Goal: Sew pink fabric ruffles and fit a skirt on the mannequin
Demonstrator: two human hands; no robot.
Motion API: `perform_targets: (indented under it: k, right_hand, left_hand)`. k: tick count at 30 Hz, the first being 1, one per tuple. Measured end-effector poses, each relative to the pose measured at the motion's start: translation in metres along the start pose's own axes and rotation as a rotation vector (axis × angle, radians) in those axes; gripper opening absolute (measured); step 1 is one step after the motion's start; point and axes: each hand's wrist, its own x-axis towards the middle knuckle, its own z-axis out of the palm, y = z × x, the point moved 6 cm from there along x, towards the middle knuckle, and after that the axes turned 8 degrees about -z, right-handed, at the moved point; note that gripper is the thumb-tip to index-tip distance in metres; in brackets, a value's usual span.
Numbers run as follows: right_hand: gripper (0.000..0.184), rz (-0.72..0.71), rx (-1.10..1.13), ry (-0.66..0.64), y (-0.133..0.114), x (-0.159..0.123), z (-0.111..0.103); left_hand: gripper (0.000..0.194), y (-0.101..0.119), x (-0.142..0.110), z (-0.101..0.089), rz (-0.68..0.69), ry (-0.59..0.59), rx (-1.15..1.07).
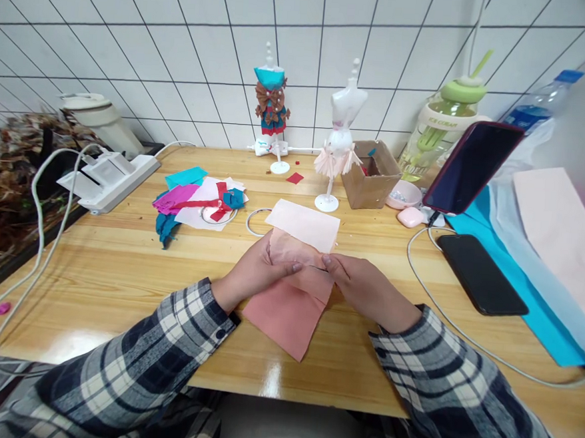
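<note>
Fingers [285, 270] pinch pink sheet [293, 248]
I have left hand [256, 270] and right hand [361, 282] on it, before the white mannequin [347, 109].

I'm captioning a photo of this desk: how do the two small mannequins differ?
The left mannequin wears turquoise, brown and red from chest to skirt; the right mannequin has a bare white chest, with pale pink pieces around its hips. The left mannequin stands closer to the wall than the right mannequin. Both stand upright on round white bases.
</note>
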Motion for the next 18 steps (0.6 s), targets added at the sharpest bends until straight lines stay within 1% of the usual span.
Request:
perform_targets:
  k: [7,15,18]
  right_hand:
    - [0.048,-0.025,0.007,0.014,-0.0039,0.0005,0.0016]
    - [0.047,-0.005,-0.028,0.017,-0.0051,0.0012,0.0008]
    - [0.046,-0.014,-0.001,0.026,-0.0036,0.0011,0.0013]
  left_hand:
    - [0.061,-0.0045,0.0007,-0.0007,0.009,0.031,0.027]
    - [0.061,-0.0069,0.0020,-0.0013,0.018,0.015,0.041]
    - [0.061,-0.0065,0.0017,-0.0012,0.022,0.023,0.035]
